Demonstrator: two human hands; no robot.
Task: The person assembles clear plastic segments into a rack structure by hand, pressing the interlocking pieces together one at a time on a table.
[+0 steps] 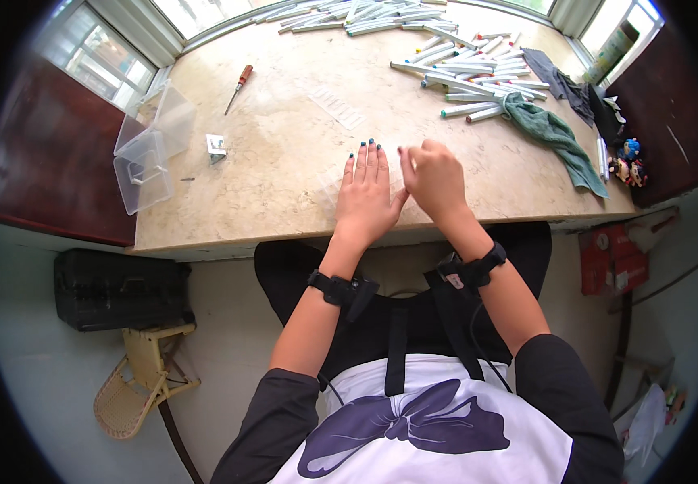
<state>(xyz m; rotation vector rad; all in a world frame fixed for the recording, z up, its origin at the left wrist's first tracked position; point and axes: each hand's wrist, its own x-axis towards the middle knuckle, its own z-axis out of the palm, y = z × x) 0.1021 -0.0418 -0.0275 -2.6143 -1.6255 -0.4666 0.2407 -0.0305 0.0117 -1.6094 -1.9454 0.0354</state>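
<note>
My left hand (365, 200) lies flat on the stone-patterned tabletop (260, 194) near its front edge, fingers stretched forward and holding nothing. Under and beside it is a thin see-through plastic sheet (329, 187), mostly covered by the hand. Just to the right, my right hand (437, 181) is closed, with its fingers curled and the thumb side toward the left hand. Whatever may be between those fingers is hidden or too small to name. Farther back lies another clear strip (337, 107) with a row of slot-like marks.
Many markers (478, 77) are heaped at the back right, beside a green cloth (554, 141). A screwdriver (239, 87), a small upright card (216, 148) and clear plastic boxes (143, 173) are at the left. Small figurines (629, 165) stand at the right edge.
</note>
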